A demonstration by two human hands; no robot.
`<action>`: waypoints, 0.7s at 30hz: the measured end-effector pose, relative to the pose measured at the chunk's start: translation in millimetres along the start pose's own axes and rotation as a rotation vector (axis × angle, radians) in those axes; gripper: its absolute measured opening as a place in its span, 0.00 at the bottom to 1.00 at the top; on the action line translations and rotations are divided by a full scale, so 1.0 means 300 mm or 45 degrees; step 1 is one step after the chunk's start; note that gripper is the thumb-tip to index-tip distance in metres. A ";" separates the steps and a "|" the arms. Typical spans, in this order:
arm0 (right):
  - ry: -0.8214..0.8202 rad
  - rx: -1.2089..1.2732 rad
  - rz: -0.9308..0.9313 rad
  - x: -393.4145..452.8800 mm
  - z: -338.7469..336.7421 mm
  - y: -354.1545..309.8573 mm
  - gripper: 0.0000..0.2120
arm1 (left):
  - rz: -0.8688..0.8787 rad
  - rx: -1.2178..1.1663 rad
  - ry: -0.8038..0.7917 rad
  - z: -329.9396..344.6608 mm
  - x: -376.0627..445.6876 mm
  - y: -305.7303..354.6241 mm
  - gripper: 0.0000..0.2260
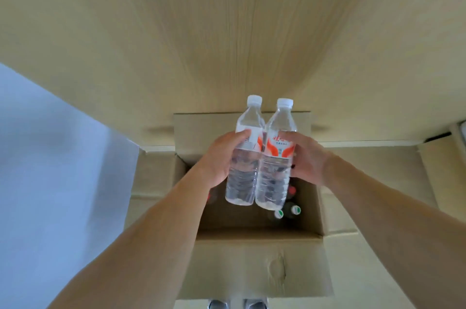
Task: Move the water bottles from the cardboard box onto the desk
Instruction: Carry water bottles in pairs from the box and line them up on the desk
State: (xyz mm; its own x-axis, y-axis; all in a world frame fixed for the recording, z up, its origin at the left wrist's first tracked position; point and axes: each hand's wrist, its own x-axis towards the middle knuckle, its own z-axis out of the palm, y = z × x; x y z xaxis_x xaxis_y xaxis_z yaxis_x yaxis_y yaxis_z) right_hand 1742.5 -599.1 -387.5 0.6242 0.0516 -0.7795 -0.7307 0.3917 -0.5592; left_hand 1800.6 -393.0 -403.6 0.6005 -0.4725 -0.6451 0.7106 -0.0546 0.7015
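Both hands' grip (262, 155) on two upright, caps-up bottles (259, 155)

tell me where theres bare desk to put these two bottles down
The wood desk is bare all the way beyond the far flap of the cardboard box, so anywhere past that flap looks free. It is crowded inside the box, where capped bottles stand under the two water bottles held by the left hand and right hand.

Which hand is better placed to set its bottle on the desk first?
Neither clearly: left hand and right hand each grip a water bottle, side by side above the cardboard box, level with each other.
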 end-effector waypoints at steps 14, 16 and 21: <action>-0.384 -0.036 -0.438 -0.760 0.135 -0.448 0.36 | 0.216 0.205 -0.227 0.382 -0.560 0.621 0.19; -0.354 -0.051 -0.502 -0.833 0.122 -0.465 0.35 | 0.268 0.213 -0.231 0.436 -0.616 0.652 0.19; -0.236 -0.030 -0.662 -1.004 0.096 -0.489 0.33 | 0.359 0.120 -0.272 0.571 -0.709 0.704 0.27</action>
State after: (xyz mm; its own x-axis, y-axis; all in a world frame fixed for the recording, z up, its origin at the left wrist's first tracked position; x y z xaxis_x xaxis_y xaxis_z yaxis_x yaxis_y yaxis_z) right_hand 1669.7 -645.7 -62.6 0.9412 0.0181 -0.3373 -0.3175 0.3881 -0.8652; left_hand 1760.1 -454.7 -66.5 0.6710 -0.6530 -0.3512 0.4848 0.0280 0.8742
